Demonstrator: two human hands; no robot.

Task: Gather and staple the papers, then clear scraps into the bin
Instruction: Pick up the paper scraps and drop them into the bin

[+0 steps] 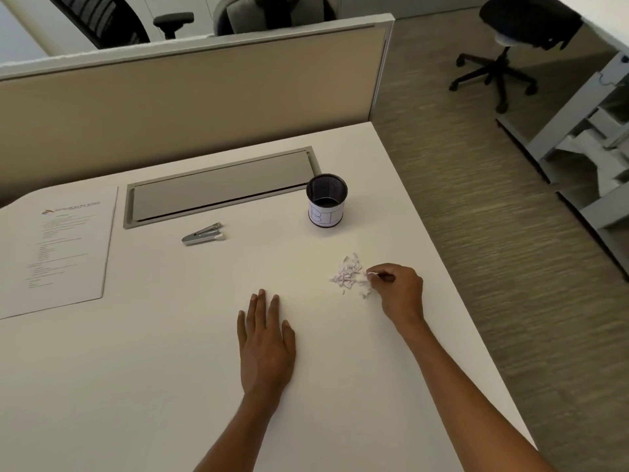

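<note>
My right hand (400,289) pinches at the scraps (349,275) near the bench's (170,369) right edge.

My right grip is narrow, fingertips closed on a bit of scrap at the pile's edge. My left hand (265,342) lies flat and open mid-bench. The mesh bin (326,201) stands beyond the scraps; the stapler (203,234) lies centre-back, and the papers (58,250) at the left edge.

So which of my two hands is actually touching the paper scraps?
The right hand: its fingers pinch at the edge of the small pile of white paper scraps. The left hand lies flat on the white desk, apart from them.
</note>
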